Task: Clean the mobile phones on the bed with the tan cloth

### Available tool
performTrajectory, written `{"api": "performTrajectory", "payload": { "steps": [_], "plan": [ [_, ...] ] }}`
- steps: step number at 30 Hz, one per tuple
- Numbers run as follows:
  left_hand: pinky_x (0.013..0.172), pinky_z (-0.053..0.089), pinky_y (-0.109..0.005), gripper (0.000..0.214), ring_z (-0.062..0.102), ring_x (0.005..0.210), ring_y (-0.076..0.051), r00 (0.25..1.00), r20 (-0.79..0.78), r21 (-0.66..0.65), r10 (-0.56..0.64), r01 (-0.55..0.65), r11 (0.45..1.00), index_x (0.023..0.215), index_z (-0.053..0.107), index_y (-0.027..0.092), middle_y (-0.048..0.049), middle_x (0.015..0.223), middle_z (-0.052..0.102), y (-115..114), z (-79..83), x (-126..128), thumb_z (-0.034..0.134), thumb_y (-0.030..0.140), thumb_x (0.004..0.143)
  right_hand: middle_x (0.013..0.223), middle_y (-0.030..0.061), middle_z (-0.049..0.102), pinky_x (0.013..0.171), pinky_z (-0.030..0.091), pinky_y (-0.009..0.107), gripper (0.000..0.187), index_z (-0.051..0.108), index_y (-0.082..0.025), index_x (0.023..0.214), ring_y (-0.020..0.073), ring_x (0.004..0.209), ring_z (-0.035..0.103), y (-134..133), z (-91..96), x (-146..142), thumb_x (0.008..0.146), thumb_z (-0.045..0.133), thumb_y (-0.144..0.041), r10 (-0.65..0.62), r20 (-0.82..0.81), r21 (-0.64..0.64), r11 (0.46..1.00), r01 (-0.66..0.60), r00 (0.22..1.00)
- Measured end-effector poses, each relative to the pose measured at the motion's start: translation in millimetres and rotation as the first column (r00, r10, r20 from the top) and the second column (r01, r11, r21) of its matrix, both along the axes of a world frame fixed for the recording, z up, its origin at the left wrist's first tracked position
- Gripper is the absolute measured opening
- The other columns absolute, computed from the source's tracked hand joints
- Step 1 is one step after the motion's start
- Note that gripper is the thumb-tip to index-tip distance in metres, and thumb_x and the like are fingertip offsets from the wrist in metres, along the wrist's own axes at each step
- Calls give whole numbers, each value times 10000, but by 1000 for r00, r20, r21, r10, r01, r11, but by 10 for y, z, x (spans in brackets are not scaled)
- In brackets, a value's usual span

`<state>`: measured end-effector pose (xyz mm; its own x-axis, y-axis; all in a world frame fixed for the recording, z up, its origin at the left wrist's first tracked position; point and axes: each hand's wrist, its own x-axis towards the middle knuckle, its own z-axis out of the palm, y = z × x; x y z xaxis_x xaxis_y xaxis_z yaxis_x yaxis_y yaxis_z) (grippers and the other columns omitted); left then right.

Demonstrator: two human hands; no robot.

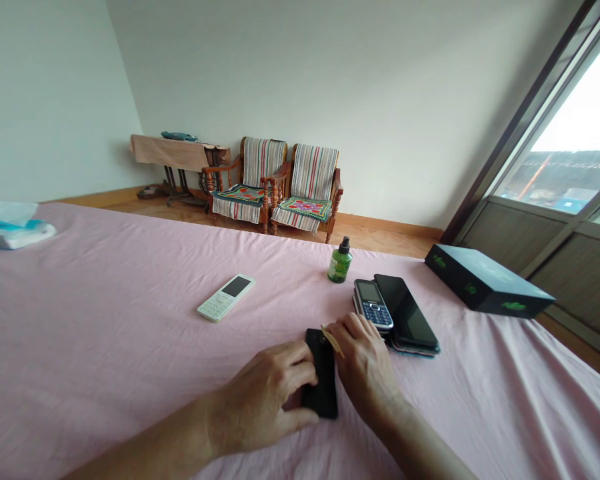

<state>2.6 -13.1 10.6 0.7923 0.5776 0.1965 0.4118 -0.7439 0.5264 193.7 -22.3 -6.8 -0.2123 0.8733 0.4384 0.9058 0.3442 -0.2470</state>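
Note:
A black mobile phone (323, 377) lies on the pink cloth between my hands, a small round part, possibly its camera, showing near its far end. My left hand (267, 393) grips it along the left side, with bent fingers on the edge and the thumb by the near end. In my right hand (360, 357) is a thin folded yellowish wipe (333, 340), pinched and touching the phone's upper right corner. Whether the wipe is cloth or paper I cannot tell. Just past the right hand's fingers lies a keypad phone (374, 305) with a dark blue front.
A white keypad phone (227, 297) lies left of centre. Large dark phones or tablets (407, 313) are stacked at right. A green spray bottle (340, 261) stands behind, a black box (485, 280) farther right. A tissue pack (15, 230) sits far left. Two chairs (305, 190) stand beyond the cloth.

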Motion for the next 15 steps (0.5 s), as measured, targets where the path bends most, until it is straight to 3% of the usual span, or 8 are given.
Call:
{"api": "performTrajectory", "payload": {
  "steps": [15],
  "plan": [
    [850, 466, -309, 304, 571, 965, -200, 999, 37, -29, 7, -6, 1000, 946, 617, 199, -32, 1085, 587, 2, -26, -1, 785, 157, 696, 823, 33, 555, 725, 368, 275, 225, 655, -182, 769, 169, 787, 503, 43, -68, 4, 849, 525, -16, 40, -134, -84, 995, -51, 990]
  ]
}}
